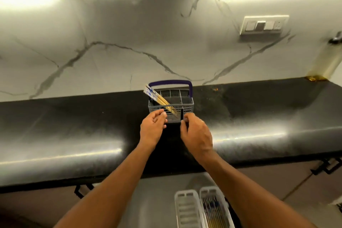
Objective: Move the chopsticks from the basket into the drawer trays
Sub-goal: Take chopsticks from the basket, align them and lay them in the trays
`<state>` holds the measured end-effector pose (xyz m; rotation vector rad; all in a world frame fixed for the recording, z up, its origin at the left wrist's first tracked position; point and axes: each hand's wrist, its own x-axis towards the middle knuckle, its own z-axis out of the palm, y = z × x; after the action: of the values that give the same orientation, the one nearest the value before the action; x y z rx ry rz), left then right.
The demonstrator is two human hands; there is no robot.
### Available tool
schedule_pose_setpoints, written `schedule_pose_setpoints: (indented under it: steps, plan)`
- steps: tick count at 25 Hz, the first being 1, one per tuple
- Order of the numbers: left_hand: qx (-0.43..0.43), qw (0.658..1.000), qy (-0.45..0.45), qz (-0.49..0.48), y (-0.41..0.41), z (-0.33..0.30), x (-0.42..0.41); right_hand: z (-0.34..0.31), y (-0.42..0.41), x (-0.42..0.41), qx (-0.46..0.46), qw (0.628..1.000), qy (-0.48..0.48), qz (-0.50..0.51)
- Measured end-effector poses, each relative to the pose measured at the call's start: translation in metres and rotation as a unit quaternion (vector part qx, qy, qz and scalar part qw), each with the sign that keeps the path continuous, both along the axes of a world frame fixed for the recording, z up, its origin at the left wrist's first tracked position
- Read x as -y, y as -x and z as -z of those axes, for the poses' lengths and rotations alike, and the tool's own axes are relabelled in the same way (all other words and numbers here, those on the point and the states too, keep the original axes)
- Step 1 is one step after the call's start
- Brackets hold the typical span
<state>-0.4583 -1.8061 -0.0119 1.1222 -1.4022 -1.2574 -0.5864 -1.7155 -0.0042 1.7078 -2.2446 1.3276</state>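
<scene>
- We saw a grey basket (171, 106) with a purple handle (169, 82).
- We saw tan chopsticks (160, 99) with blue-and-white patterned tops.
- We saw a black counter (74, 122) below a grey-veined white wall (111, 42).

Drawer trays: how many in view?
2. The left tray sits at the bottom edge with nothing visible in it; the right tray lies beside it, holding chopsticks. Both are cropped, and more trays may be hidden.
</scene>
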Motion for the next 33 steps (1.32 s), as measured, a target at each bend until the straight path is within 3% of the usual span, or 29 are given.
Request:
schedule_pose_setpoints:
  steps: [5, 11, 18, 26, 30, 33]
  plan:
    - [0.095, 0.986, -0.009, -0.134, 0.002, -0.033, 0.074, -0.037, 0.009, 0.062, -0.032, 0.999, -0.029, -0.016]
    - [0.116, 0.964, -0.109, -0.214, 0.024, -0.019, 0.134, -0.037, 0.011, 0.111, -0.051, 0.998, -0.036, -0.03]
    - [-0.029, 0.947, -0.178, -0.264, 0.035, -0.01, 0.174, -0.012, 0.035, 0.116, -0.035, 0.993, -0.07, -0.084]
    - [0.029, 0.962, -0.108, -0.249, 0.025, -0.023, 0.186, -0.017, 0.047, 0.12, -0.024, 0.994, -0.075, -0.074]
    - [0.117, 0.966, -0.01, -0.232, 0.009, -0.079, 0.193, -0.034, 0.04, 0.129, -0.009, 0.995, -0.062, -0.073]
    - [0.099, 0.98, 0.065, -0.162, 0.001, -0.142, 0.191, -0.054, 0.031, 0.132, 0.007, 0.995, -0.064, -0.075]
